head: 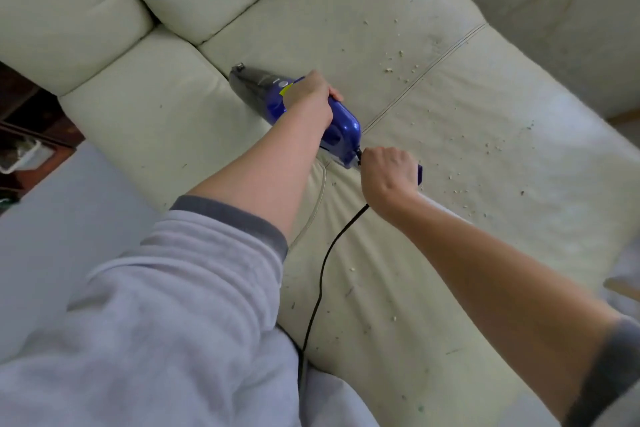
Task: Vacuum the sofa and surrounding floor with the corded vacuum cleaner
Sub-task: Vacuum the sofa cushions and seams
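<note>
— Judging by the crumbs, how far along is the person?

— Not far, it seems. The left hand (309,94) is clenched round the handle of the blue vacuum cleaner (294,104), which lies on the sofa (145,107) seat with its dark nozzle (242,78) pointing to the far left, toward the seam between two seat cushions.

— And the other hand?

— The right hand (386,172) is curled just behind the rear of the machine, where the black cord (320,274) leaves it. That grip holds the cord close to the body, and a small blue part shows at its far side; what that part is cannot be told. The cord trails down the near cushion and off the sofa's edge beside the grey sleeve (173,288).

— What is left to clean?

— Most of it, as far as can be seen. Pale crumbs (398,62) lie scattered on the right cushion, more specks (495,149) farther right, and dark bits (349,291) on the near part of the seat. The cushion to the left of the nozzle looks nearly free of debris, with only a few specks.

— The floor?

— A strip of pale floor (52,218) shows at the left; whether it has been vacuumed cannot be told.
</note>
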Demonstrator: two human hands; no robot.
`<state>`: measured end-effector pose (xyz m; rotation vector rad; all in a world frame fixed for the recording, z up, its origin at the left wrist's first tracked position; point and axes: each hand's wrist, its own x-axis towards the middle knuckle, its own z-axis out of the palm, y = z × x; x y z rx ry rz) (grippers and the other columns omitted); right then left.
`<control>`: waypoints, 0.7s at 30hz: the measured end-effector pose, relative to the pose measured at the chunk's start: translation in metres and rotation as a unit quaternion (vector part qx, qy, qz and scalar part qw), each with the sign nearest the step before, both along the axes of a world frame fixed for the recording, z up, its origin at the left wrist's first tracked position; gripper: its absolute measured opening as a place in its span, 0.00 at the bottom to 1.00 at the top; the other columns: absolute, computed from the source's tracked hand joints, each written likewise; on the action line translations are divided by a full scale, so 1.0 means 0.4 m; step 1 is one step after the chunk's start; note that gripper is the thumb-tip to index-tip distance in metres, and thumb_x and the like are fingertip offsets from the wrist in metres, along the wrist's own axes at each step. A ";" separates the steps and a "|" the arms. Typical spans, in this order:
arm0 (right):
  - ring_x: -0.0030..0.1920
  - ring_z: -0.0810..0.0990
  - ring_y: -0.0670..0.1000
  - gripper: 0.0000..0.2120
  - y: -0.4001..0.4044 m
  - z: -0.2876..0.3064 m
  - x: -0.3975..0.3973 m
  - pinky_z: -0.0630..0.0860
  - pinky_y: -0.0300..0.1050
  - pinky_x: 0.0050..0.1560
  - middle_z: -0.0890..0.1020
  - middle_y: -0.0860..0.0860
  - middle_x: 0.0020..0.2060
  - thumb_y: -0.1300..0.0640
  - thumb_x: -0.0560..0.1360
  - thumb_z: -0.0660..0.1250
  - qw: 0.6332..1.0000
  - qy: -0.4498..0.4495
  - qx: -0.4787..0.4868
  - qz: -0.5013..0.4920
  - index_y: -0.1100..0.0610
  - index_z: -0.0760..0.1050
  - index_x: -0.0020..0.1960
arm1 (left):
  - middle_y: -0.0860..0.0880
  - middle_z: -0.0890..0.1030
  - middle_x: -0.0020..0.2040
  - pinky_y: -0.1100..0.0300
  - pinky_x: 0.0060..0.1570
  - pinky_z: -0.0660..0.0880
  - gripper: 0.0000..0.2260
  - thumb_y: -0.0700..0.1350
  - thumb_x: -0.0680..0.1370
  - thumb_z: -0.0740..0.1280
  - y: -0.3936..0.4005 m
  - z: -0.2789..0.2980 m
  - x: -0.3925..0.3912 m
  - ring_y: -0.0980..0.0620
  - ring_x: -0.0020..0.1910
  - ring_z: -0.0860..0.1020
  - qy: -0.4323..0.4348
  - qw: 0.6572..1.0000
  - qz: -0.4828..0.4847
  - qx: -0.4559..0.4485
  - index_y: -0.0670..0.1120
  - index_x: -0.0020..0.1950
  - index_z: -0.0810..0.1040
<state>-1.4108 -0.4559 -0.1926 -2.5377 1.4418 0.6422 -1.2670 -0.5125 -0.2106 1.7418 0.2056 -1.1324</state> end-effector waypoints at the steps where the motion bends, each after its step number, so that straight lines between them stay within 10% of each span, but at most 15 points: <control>1: 0.38 0.71 0.54 0.12 -0.006 0.005 0.007 0.67 0.45 0.37 0.73 0.51 0.38 0.69 0.76 0.59 1.000 0.001 -0.006 -0.002 0.57 0.78 0.52 | 0.49 0.74 0.18 0.61 0.46 0.76 0.29 0.36 0.73 0.55 -0.005 0.009 0.008 0.48 0.32 0.73 0.008 1.000 0.002 -0.004 0.45 0.11 0.68; 21: 0.39 0.74 0.52 0.05 -0.070 0.187 0.057 0.69 0.42 0.40 0.70 0.50 0.33 0.62 0.78 0.60 0.986 0.103 0.013 0.128 0.57 0.73 0.51 | 0.50 0.74 0.18 0.60 0.44 0.76 0.23 0.38 0.70 0.55 0.001 0.143 0.074 0.49 0.33 0.74 -0.003 0.998 -0.031 0.060 0.44 0.14 0.70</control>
